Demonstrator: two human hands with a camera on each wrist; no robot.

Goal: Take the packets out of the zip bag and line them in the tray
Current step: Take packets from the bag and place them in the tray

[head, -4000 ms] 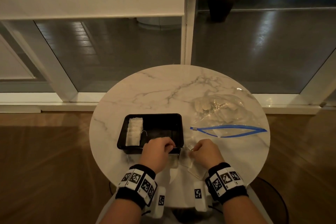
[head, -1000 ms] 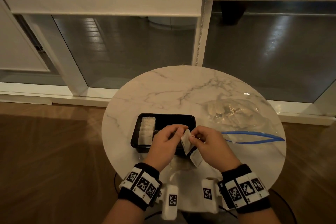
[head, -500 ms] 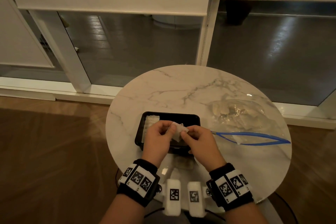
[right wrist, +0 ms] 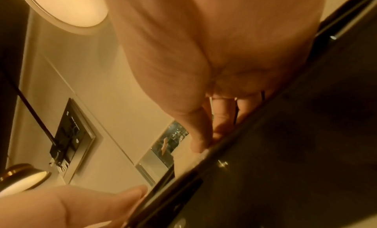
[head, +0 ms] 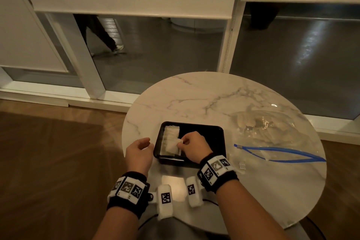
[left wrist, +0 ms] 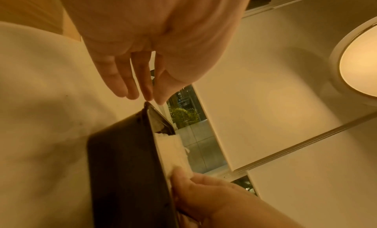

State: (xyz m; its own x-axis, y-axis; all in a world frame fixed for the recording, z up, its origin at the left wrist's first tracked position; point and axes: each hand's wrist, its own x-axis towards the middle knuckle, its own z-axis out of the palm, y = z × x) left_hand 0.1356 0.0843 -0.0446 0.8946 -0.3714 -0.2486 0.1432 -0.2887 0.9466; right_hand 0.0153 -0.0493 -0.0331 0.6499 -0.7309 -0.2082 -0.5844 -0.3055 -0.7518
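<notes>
— Inspector: Report the layout, largest item first.

— Operator: I see a round marble table (head: 194, 99). On it sits the clear zip bag (head: 272, 128), open, at the right, packets inside. The black tray (head: 216, 132) lies at centre, a row of white packets (head: 170, 138) along its left side.

— Inspector: And the hands?

— Operator: My right hand (head: 192, 147) pinches one packet (head: 175, 147) between thumb and fingertips at the near end of that row. My left hand (head: 139, 154) hangs just left of the tray, fingers loosely curled, holding nothing.
</notes>
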